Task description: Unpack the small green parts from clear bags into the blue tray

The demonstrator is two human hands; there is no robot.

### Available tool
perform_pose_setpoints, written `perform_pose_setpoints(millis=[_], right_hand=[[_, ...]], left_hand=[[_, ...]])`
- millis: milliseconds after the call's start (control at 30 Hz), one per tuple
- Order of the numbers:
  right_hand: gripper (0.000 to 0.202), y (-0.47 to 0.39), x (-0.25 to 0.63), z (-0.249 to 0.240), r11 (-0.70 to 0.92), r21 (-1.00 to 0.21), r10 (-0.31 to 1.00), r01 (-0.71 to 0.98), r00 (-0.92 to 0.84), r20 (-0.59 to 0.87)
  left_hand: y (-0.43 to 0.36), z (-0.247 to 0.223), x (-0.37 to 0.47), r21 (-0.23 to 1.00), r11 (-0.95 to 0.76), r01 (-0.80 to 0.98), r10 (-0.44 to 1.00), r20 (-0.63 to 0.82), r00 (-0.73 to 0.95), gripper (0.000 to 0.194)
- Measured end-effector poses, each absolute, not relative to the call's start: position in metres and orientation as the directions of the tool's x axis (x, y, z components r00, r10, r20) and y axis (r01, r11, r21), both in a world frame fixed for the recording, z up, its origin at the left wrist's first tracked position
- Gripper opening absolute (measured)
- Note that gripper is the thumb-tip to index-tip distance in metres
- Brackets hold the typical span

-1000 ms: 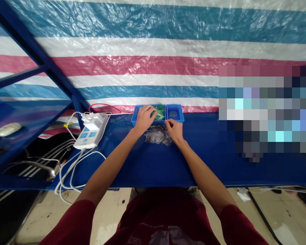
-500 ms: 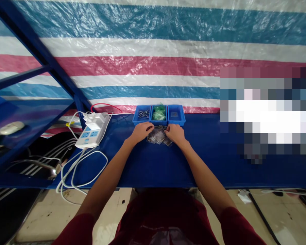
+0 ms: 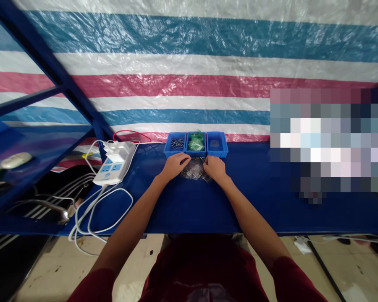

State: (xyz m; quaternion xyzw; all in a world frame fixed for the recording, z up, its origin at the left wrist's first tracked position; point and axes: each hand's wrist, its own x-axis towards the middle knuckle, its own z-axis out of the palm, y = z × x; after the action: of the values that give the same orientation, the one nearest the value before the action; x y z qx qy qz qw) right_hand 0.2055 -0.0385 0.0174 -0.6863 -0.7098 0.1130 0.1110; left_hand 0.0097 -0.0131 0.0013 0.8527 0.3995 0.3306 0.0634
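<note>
Clear plastic bags with small metal pieces [image 3: 194,169] lie in a pile on the blue table, just in front of three blue bins. My left hand [image 3: 175,165] is at the pile's left edge, thumb and fingers curled towards each other; anything between the fingertips is too small to make out. At the right edge, my right hand [image 3: 215,167] has its fingers pressed together at the bags, and what it holds is hidden. Screws lie in the left bin [image 3: 168,147], green plastic packets [image 3: 195,142] fill the middle one, and the right bin [image 3: 223,154] holds a small clear item.
A white power strip [image 3: 108,170] with plugged-in adapters stands on the left of the table, its looped white cables [image 3: 130,197] running over the front edge. Blue frame bars [image 3: 78,100] rise at the left. A pixelated patch covers the right side.
The whole view has shifted slightly downward in the picture. My right hand has moved a little to the left and its fingers are more curled. My left hand has hardly moved.
</note>
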Motion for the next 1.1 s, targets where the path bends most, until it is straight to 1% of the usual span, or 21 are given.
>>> perform_pose_setpoints(millis=[100, 300, 433, 500, 600, 700, 833, 967, 1100], right_hand=[[0.021, -0.038, 0.209, 0.018, 0.076, -0.347, 0.996, 0.935, -0.052, 0.079], [0.016, -0.034, 0.211, 0.012, 0.183, -0.421, 0.977, 0.888, -0.118, 0.176], [0.013, -0.031, 0.211, 0.006, 0.326, -0.485, 0.939, 0.812, -0.221, 0.263], [0.012, -0.031, 0.211, 0.004, 0.401, -0.487, 0.912, 0.776, -0.285, 0.296], [0.011, -0.03, 0.211, 0.001, 0.468, -0.478, 0.879, 0.743, -0.335, 0.339], [0.013, -0.031, 0.21, -0.001, 0.485, -0.513, 0.864, 0.708, -0.3, 0.404], [0.017, -0.031, 0.205, -0.003, 0.492, -0.624, 0.854, 0.607, -0.198, 0.481], [0.021, -0.032, 0.199, -0.004, 0.509, -0.703, 0.845, 0.497, -0.132, 0.519], [0.022, -0.035, 0.197, -0.002, 0.496, -0.732, 0.85, 0.467, -0.089, 0.52]], left_hand=[[-0.014, 0.002, 0.01, 0.384, -0.679, 0.626, 0.713, 0.548, 0.438, 0.026], [-0.016, 0.003, 0.012, 0.381, -0.682, 0.624, 0.696, 0.6, 0.394, 0.027], [-0.016, 0.003, 0.014, 0.417, -0.682, 0.601, 0.694, 0.628, 0.352, 0.031], [-0.016, 0.002, 0.015, 0.423, -0.705, 0.57, 0.68, 0.632, 0.371, 0.033], [-0.014, -0.002, 0.014, 0.408, -0.741, 0.533, 0.647, 0.646, 0.405, 0.029], [-0.013, -0.003, 0.013, 0.397, -0.756, 0.521, 0.628, 0.664, 0.406, 0.028], [-0.015, 0.001, 0.013, 0.401, -0.764, 0.505, 0.62, 0.671, 0.406, 0.027], [-0.019, 0.007, 0.016, 0.447, -0.762, 0.468, 0.627, 0.689, 0.364, 0.027], [-0.023, 0.009, 0.019, 0.485, -0.738, 0.469, 0.653, 0.688, 0.316, 0.03]])
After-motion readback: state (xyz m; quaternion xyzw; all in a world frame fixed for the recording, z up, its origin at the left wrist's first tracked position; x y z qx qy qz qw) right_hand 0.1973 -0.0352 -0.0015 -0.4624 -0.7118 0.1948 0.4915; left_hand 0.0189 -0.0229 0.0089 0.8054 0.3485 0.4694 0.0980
